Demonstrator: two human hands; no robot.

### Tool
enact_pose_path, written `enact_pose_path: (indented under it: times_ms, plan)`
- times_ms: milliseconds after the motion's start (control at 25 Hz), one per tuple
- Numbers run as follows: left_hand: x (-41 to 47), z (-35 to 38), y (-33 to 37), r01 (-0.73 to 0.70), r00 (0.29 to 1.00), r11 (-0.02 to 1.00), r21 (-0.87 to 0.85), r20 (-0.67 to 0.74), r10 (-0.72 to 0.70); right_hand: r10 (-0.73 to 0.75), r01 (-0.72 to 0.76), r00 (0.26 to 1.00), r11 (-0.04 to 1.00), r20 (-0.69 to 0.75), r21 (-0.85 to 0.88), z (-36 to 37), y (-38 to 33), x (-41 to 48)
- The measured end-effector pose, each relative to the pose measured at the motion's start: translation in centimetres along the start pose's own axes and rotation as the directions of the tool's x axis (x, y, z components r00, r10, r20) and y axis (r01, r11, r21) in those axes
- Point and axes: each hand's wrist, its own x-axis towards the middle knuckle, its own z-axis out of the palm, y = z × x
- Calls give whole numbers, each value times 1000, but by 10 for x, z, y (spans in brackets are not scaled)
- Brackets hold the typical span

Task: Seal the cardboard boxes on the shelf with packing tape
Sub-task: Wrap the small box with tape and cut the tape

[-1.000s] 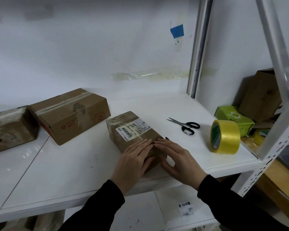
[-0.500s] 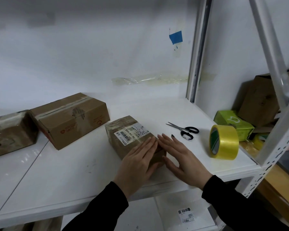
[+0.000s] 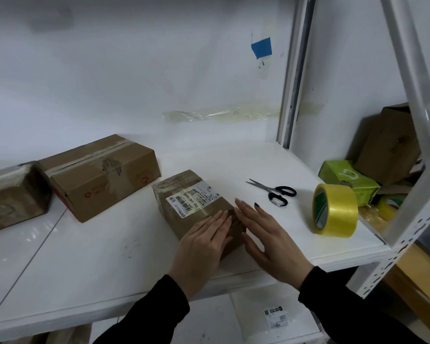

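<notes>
The small, white-labelled taped box [image 3: 189,209] lies flat under the left grip [image 3: 201,247], a bigger closed box [image 3: 102,175] and a tape-wrapped box [image 3: 13,194] sit well left of it, and the yellow tape roll [image 3: 335,209] stands on edge right of the right grip [image 3: 271,239].

Far-left box [image 3: 10,197] cut by left edge. Small box [image 3: 181,187] near end hidden under left hand [image 3: 201,247]; label [image 3: 194,201] print too small to read. Right hand [image 3: 268,234] contact with it unclear. Brown box [image 3: 387,145] at right partly behind shelf upright [image 3: 412,78].
</notes>
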Motion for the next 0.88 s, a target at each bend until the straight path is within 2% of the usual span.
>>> enact_pose_path:
  times_ms: [240,560,880]
  plan:
    - [0,1,2,12,1000,1000,6,12,-12,26,-25,999,999,42,-47,1,-2,0]
    - [3,-1,6,28,996,998,57,87,-33,-45,47,999,998,28,-52,-5,-9,6]
    - [9,-2,13,144,974,985,91,164,-157,-13,14,998,1000,60,-8,-6,-11,3]
